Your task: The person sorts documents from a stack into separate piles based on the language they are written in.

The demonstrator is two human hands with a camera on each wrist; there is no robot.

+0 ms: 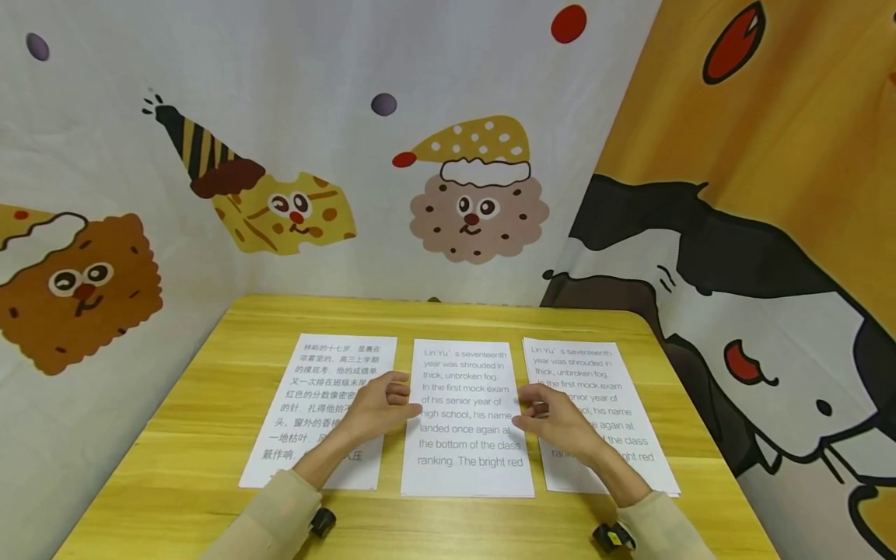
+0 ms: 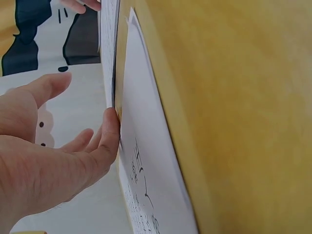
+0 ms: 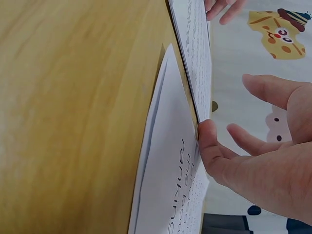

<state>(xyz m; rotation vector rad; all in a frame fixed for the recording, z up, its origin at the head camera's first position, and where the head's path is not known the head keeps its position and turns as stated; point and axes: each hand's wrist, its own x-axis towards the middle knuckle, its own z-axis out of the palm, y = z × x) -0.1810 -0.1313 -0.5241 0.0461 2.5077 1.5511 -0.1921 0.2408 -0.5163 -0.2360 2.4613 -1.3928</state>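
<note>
Three piles of printed paper lie side by side. The middle pile of paper (image 1: pixel 465 435), with English text, is between the two hands. My left hand (image 1: pixel 378 408) is at its left edge, thumb and fingers apart and loosely bent; in the left wrist view the lower fingertips (image 2: pixel 111 119) touch or nearly touch that edge. My right hand (image 1: pixel 560 420) mirrors this at the right edge, its lower fingertips (image 3: pixel 206 130) close against the pile. The left pile (image 1: pixel 290 420), in Chinese characters, is partly covered by my left hand. My right hand overlaps the right pile (image 1: pixel 616 373), in English.
All the paper lies on a yellow wood-grain table (image 1: pixel 462 525). Behind it hangs a white curtain (image 1: pixel 315 62) with cartoon biscuits and cheese. On the right is a cloth (image 1: pixel 826 140) with a large cartoon animal. Narrow gaps of table separate the piles.
</note>
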